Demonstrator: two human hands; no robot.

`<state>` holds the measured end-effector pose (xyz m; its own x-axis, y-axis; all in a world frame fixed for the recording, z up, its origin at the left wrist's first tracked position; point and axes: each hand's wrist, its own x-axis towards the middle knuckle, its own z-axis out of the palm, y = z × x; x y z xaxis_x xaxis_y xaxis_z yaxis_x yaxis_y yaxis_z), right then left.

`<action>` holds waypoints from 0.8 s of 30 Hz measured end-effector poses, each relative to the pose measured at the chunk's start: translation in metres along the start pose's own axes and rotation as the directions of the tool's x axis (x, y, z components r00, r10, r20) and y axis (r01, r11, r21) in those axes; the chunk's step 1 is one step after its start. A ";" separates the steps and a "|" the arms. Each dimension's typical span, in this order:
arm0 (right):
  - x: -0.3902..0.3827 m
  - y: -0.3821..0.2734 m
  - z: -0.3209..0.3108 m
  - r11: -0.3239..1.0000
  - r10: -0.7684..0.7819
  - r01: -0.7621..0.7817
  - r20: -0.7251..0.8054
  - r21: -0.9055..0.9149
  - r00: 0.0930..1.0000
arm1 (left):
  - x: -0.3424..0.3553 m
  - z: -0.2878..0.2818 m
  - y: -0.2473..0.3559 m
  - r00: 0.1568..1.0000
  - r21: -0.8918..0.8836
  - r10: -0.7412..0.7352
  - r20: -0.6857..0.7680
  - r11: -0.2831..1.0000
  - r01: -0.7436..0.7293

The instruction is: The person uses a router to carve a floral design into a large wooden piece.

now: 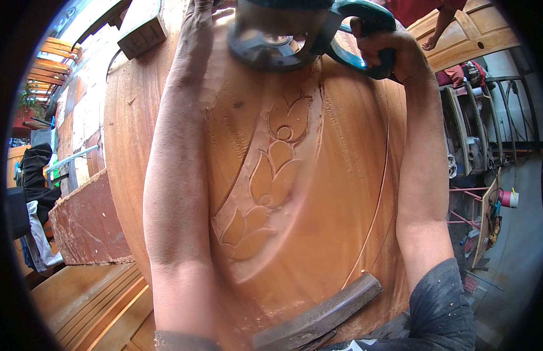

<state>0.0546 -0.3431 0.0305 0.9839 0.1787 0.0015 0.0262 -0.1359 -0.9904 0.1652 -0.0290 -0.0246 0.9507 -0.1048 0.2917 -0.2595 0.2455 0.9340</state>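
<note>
My right hand [379, 47] grips the teal side handle [388, 61] of a router [271, 44], whose round base rests on a wooden panel [365, 175] at the top of the head view. My left hand [201, 11] is at the top edge beside the router; its fingers are mostly cut off. Below the base, a pale recessed band holds carved leaf and flower shapes [277, 169]. A dark curved bar [318, 307] lies on the panel near me.
A block [141, 36] sits at upper left, with a reddish board [87, 222], stacked wood [90, 304] and a black cloth [36, 175] on the left. A person's hand [429, 41] shows at upper right. A metal rack [476, 123] and small table [485, 216] stand at right.
</note>
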 end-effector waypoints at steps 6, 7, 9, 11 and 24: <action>-0.002 0.001 -0.002 1.000 0.017 -0.017 -0.019 0.011 1.000 | -0.001 0.001 -0.005 1.000 -0.008 -0.005 0.009 1.000 0.005; -0.002 0.002 -0.002 1.000 0.021 -0.020 -0.012 0.013 1.000 | -0.001 0.002 -0.006 1.000 -0.013 0.000 0.012 1.000 0.000; -0.003 -0.001 -0.004 1.000 0.022 -0.022 0.000 0.018 1.000 | 0.001 0.004 -0.005 1.000 -0.019 0.003 0.017 1.000 -0.002; -0.003 -0.001 -0.001 0.999 0.014 -0.014 -0.017 0.037 1.000 | 0.001 0.001 -0.003 1.000 -0.012 0.007 0.022 1.000 -0.006; -0.004 0.001 -0.005 0.995 0.068 -0.067 -0.005 0.068 0.998 | 0.012 0.003 -0.008 1.000 -0.020 0.017 0.020 1.000 -0.017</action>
<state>0.0518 -0.3492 0.0306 0.9843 0.1639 -0.0650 -0.0522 -0.0807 -0.9954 0.1779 -0.0354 -0.0283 0.9426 -0.1194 0.3119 -0.2721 0.2668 0.9246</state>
